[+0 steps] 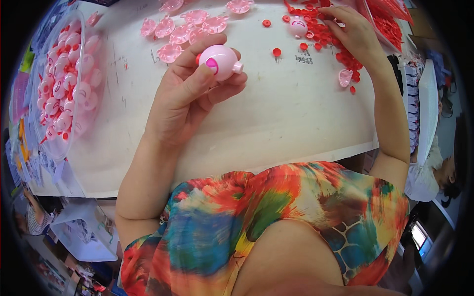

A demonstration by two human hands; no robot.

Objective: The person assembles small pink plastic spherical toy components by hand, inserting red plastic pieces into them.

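My left hand (180, 96) is closed round a glossy pink plastic ball (227, 60), held above the table left of the middle. The ball has a magenta oval mark, a short pink stub on its right side and a bit of red at its left edge. At the upper right, my right hand (356, 35) reaches into a heap of small red caps (322, 35). Its fingers and thumb are apart over the heap, and I see nothing held between them. Another pink ball (297, 27) rests beside the heap.
Several translucent pink shell-like pieces (180, 34) lie at the back. A clear tub (81, 59) of pink balls with red parts stands at the left. At the far right is a container of red pieces (387, 32). One pink piece (345, 78) lies near my right forearm.
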